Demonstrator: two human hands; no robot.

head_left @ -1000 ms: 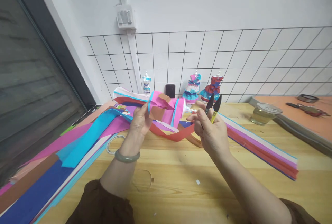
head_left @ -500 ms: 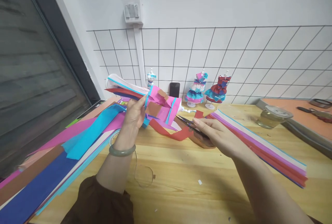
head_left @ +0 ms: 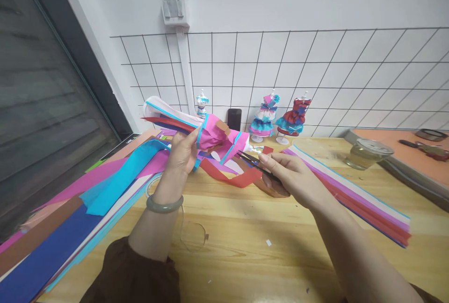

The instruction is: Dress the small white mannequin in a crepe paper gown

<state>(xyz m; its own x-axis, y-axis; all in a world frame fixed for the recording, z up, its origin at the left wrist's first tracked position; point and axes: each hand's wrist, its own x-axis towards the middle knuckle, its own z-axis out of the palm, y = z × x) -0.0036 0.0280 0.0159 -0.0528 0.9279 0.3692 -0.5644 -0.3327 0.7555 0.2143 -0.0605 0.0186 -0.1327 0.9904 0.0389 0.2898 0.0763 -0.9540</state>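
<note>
My left hand [head_left: 182, 153], with a bangle on the wrist, is closed around a small dress form in a paper dress [head_left: 233, 146], tilted on its side. Its bodice is bright pink with blue trim and a brown piece; the white skirt and red strips point left, and the white neck points right. Pinched in my right hand [head_left: 286, 172] are black tweezers [head_left: 254, 160], their tips slightly apart beside the pink bodice. Below the dress form droops a red paper strip [head_left: 233, 179]. Beneath my right fingers, a brown piece [head_left: 273, 188] is partly hidden.
Coloured paper strips [head_left: 87, 223] cover the left side; another stack [head_left: 361, 200] lies right. Along the wall stand dressed mini mannequins [head_left: 263, 116] and a phone [head_left: 234, 119]. A clear tape roll [head_left: 368, 153] sits near an orange board [head_left: 403, 141] holding tools [head_left: 430, 148].
The dress form has turned slightly in my left hand, and the lower brown patch shows less. A white oval shows under the bodice. The tweezers remain beside it; the whole view has shifted a little.
</note>
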